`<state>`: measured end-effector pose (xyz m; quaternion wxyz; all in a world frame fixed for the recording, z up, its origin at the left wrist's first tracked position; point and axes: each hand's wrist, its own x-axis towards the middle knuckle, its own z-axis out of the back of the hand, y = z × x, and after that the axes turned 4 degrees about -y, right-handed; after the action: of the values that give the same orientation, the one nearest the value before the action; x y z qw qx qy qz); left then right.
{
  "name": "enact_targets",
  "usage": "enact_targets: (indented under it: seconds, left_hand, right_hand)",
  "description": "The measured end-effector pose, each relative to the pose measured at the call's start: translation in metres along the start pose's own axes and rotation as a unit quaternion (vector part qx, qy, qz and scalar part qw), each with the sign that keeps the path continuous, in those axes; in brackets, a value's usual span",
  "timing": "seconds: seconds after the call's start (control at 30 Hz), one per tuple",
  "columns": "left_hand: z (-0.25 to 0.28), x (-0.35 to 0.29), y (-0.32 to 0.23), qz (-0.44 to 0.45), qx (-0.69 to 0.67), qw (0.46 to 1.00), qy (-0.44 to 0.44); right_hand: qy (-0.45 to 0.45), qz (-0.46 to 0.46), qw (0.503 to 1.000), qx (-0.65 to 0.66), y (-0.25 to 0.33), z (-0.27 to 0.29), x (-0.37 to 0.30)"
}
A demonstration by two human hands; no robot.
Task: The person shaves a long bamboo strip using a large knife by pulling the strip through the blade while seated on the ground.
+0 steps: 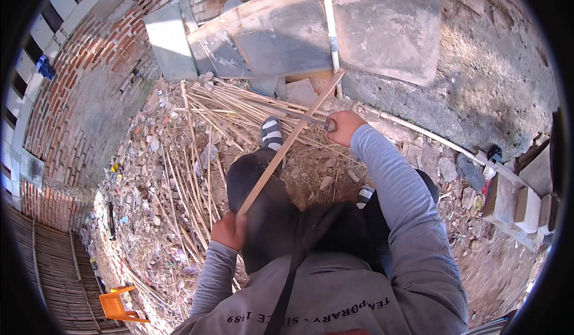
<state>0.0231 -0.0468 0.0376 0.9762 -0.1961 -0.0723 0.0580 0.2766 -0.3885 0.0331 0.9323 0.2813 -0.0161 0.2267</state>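
Observation:
A long flat bamboo strip (281, 154) slants from my lap up and to the right, past my striped sandal. Its near end is gripped in my left hand (229, 230), closed beside my left knee. Out in front, my right hand (345, 127) is wrapped round the handle of a long-bladed knife (296, 113). The blade points left and crosses the strip near its far part; whether it touches the strip I cannot tell. Beyond my foot lies a heap of thin bamboo sticks (230, 104).
More sticks (179, 203) lie on the littered ground at my left. Grey panels (385, 33) and a white pipe (330, 18) lean at the back wall. Blocks (527, 210) stand at the right, an orange plastic chair (118, 306) at lower left. A brick wall (89, 78) bounds the left.

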Motion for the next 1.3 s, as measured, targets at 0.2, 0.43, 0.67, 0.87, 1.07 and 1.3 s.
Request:
enact_targets:
  seconds: [0.2, 0.43, 0.67, 0.87, 1.07, 1.3]
  left_hand:
    - [0.006, -0.002, 0.013, 0.005, 0.012, 1.0, 0.029]
    - [0.003, 0.001, 0.013, 0.008, 0.007, 0.999, 0.048]
    - [0.009, 0.002, 0.018, 0.024, -0.014, 0.998, 0.051]
    - [0.009, 0.006, 0.013, 0.017, -0.054, 0.995, 0.077]
    - [0.008, 0.001, 0.027, 0.053, -0.099, 0.99, 0.088]
    - [0.01, 0.011, 0.019, 0.041, -0.126, 0.985, 0.111]
  right_hand:
    - [0.001, 0.002, 1.0, -0.012, 0.002, 0.0, 0.001]
    - [0.015, -0.008, 0.999, 0.05, 0.007, -0.009, -0.001]
    - [0.02, 0.009, 1.0, 0.002, 0.002, -0.007, 0.002]
    - [0.119, -0.01, 0.992, 0.039, 0.009, -0.006, 0.0]
    - [0.057, -0.066, 0.994, 0.072, -0.002, 0.001, 0.002]
    - [0.097, 0.064, 0.992, 0.043, 0.013, -0.011, 0.001]
